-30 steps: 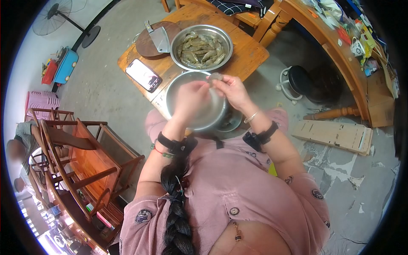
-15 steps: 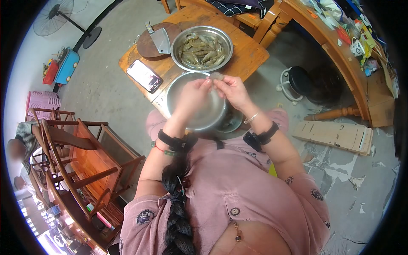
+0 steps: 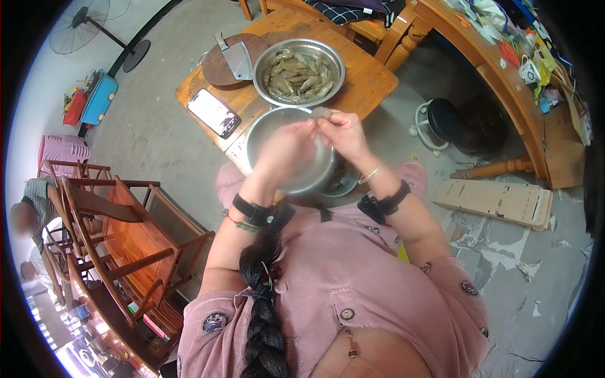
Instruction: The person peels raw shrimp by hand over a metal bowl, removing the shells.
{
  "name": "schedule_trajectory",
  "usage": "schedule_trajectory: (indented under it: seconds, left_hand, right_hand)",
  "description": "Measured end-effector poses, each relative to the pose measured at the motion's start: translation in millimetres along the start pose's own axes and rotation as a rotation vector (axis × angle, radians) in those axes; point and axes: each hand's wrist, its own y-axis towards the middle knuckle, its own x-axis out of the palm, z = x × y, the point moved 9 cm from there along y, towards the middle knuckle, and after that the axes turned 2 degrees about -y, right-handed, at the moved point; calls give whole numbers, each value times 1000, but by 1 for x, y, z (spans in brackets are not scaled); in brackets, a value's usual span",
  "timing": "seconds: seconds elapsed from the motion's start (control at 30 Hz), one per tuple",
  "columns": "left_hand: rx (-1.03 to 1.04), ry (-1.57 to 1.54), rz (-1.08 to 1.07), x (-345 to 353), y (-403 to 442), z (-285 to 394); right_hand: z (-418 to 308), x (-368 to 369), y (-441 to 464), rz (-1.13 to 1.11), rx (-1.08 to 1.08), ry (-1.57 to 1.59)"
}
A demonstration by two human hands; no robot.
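Held in the fingertips of my right hand (image 3: pixel 343 134) is a small greyish shrimp (image 3: pixel 321 113). My left hand (image 3: pixel 288 150), smeared by motion, has its fingers pinched together against the shrimp's near end. Both hands are over a metal pot (image 3: pixel 254 140), whose inside they partly hide. Just beyond it, on the wooden table, a steel bowl (image 3: pixel 342 63) holds many whole shrimp (image 3: pixel 299 75).
A phone (image 3: pixel 214 113) lies left of the pot. Behind it, a cleaver (image 3: pixel 238 60) rests on a round cutting board (image 3: pixel 217 70). Another container (image 3: pixel 345 181) sits low beside the pot. A black stool (image 3: pixel 443 120) stands right; wooden chairs (image 3: pixel 135 220) and two people are left.
My left hand has turned and shifted slightly right, its fingers still at the shrimp. My right hand has moved only a little. The bowl, phone and cleaver stay in place.
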Motion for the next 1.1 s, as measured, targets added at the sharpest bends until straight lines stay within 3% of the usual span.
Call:
schedule_trajectory:
  seconds: [0.27, 0.67, 0.93, 1.1]
  left_hand:
    - [3, -140, 47, 2, -3, 5]
    - [-51, -185, -81, 16, -1, -2]
    - [-160, -470, -26, 15, -9, -5]
    - [-62, -350, -20, 19, -11, 5]
  right_hand:
    - [-10, 6, 1, -23, 26, 7]
    - [6, -8, -1, 2, -17, 80]
    - [-9, 2, -5, -54, 39, 133]
    - [-5, 6, -3, -110, 12, 117]
